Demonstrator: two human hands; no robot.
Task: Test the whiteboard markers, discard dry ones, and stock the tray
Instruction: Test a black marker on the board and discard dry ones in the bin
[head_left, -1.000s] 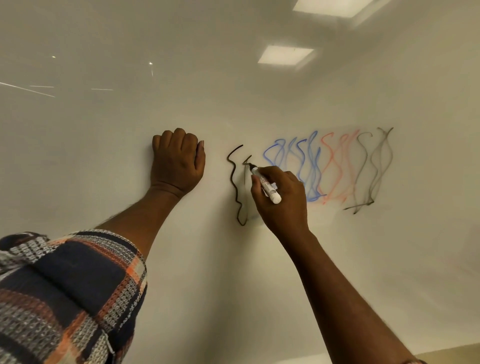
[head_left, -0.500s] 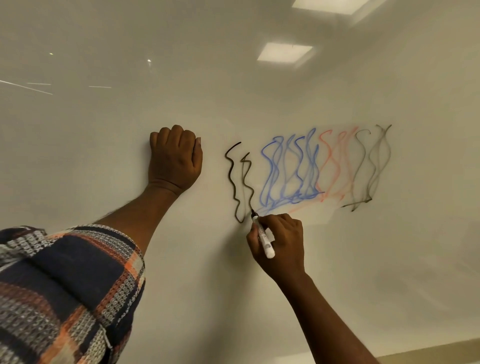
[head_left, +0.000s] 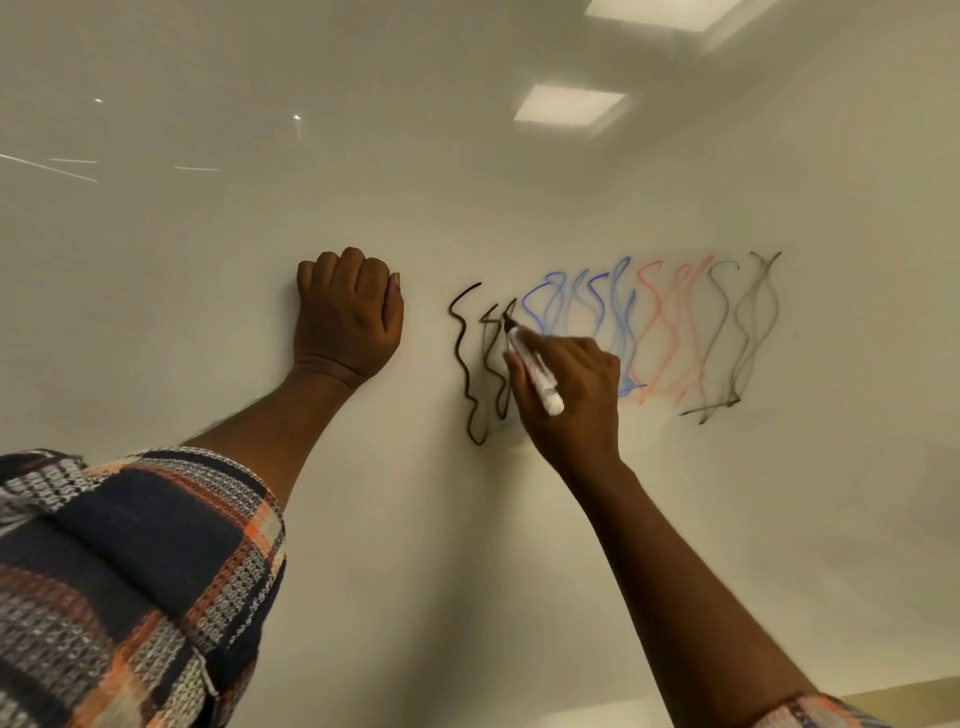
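Sleeve of checked knit in navy, orange and grey fills the lower left, nearest the camera, and a bare forearm runs up from it to the left hand. That hand is clenched into a fist and rests with its knuckle side against the whiteboard, thumb on the side facing the right hand. A scrap of the same cloth shows at the bottom right, where the other forearm rises to the right hand. The right hand grips the marker, thumb and fingers curled round its white barrel. The marker slants, its back end sticking out below the thumb and its dark tip up and to the left of the fingers, touching the board. The tip meets the top of the black lines, wavy upright strokes that lie between the two hands, just left of the right hand. Behind and to the right of the right hand run fainter blue lines, partly hidden by the knuckles, then red lines, then thin grey lines farthest from it. High above both hands the glossy board mirrors square ceiling lights
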